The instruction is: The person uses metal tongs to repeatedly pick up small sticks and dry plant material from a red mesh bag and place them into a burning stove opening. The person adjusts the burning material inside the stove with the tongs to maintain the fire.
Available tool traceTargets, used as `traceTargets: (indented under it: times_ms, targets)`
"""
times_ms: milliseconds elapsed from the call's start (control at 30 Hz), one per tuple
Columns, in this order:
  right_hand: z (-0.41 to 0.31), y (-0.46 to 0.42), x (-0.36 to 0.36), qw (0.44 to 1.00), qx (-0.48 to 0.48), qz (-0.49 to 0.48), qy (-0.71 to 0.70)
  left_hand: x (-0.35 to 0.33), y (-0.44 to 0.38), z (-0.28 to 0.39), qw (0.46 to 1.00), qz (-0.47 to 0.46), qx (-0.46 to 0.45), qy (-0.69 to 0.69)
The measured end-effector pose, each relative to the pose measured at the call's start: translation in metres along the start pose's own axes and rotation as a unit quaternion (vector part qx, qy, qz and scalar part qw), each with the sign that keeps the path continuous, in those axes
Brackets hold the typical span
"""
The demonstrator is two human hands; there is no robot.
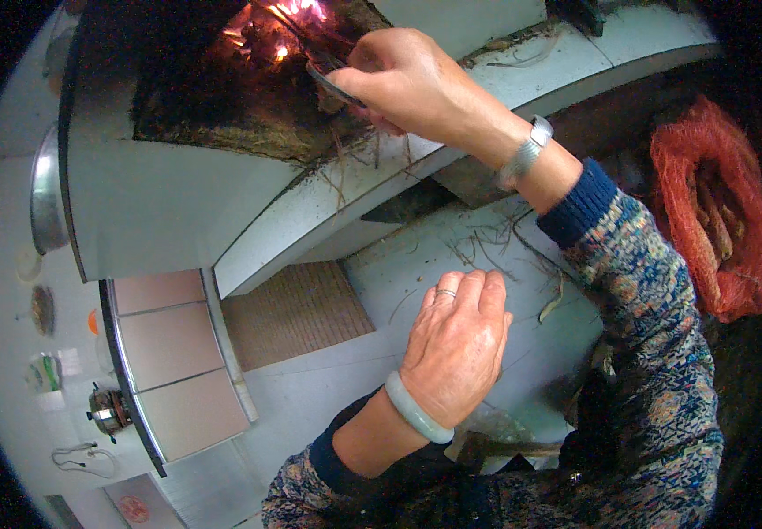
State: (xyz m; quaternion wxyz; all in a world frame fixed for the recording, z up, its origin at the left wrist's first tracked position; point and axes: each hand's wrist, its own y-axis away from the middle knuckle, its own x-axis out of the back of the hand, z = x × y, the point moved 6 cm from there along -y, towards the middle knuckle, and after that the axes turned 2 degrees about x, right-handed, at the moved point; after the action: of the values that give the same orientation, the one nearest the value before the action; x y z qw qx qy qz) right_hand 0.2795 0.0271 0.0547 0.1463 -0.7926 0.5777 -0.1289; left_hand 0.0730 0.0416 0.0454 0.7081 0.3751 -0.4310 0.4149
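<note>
My right hand [407, 79], with a metal-banded wristwatch [530, 149] at the wrist, grips the handle of dark metal fire tongs [328, 76]. The tongs reach into the soot-blackened mouth [189, 109] of a tiled stove, where flames [288, 20] and glowing fuel burn. Their far end is hard to make out against the fire. Below, my left hand [457, 337] hovers in front of me, back upward and fingers loosely extended side by side. Nothing shows in it, though its palm is hidden. It wears a ring and a pale bangle [417, 408].
At the right stands a red mesh sack [675, 218] with brown pieces inside. Twigs [480, 241] litter the tiled floor beside a ribbed brown mat [295, 314]. The stove's tiled ledge [381, 178] juts out under my right forearm. A counter with pink tiled doors [169, 357] lies left.
</note>
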Motion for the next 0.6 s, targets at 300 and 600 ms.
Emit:
traceTargets:
  times_ms: [300,600]
  targets:
    - [-0.018,0.039,-0.002,0.984,-0.107,0.0,-0.141,-0.001,0.002,0.002,1.0,0.006,0.002,-0.011]
    - [-0.034,0.017,-0.011,0.95,-0.101,-0.004,-0.295,-0.003,0.004,-0.001,1.0,0.005,0.004,-0.024]
